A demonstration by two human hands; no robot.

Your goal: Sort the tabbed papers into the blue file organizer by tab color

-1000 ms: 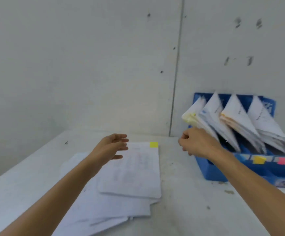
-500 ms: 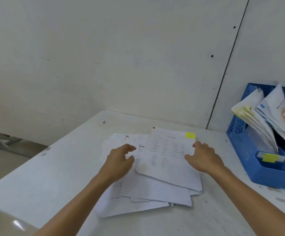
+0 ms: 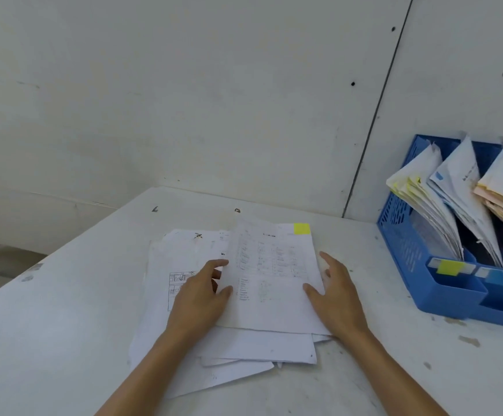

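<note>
- The step in hand is picking the next paper: the top sheet lies on the loose pile of papers on the table, its yellow tab at the far right corner
- The left hand takes the sheet's left edge, thumb on top and fingers seemingly tucked beneath, so it looks like a pinch
- The right hand lies open, its thumb resting on the sheet's right edge and its fingers straight alongside
- The blue file organizer stands well to the right; its left compartment carries a yellow label and already holds yellow-tabbed papers
- The next move likely calls for lifting this one sheet clear without dragging those under it, then carrying it right and sliding it upright into that left compartment
</note>
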